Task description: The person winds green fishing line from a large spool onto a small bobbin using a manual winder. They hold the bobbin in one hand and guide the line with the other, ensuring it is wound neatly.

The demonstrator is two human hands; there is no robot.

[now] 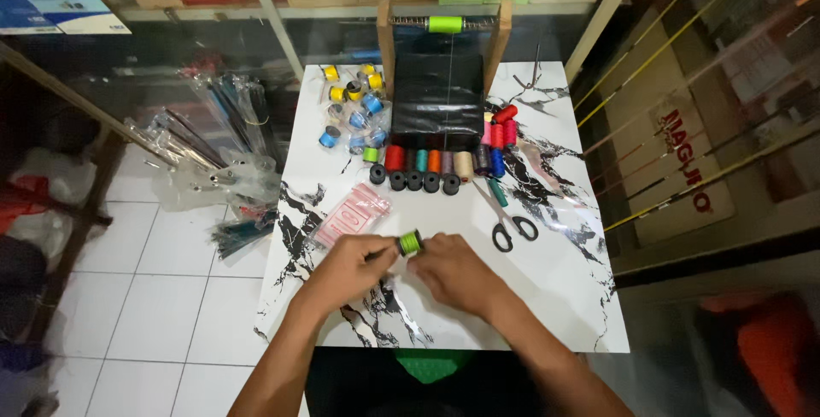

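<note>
At frame centre, the left hand (346, 267) pinches a small green-thread spool (411, 243) while the right hand (453, 273), fingers curled, touches it. Winding looks under way; the next turn needs steady tension from the big spool (445, 25) above.

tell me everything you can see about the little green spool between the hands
The small spool is wound with bright lime-green thread between dark, black-looking end flanges. It lies tilted on its side, held just above the white marble-patterned table, near the front middle. The left hand pinches it from the left with its fingertips, and the right hand touches it from the right. How full it is wound is too small to tell.
</note>
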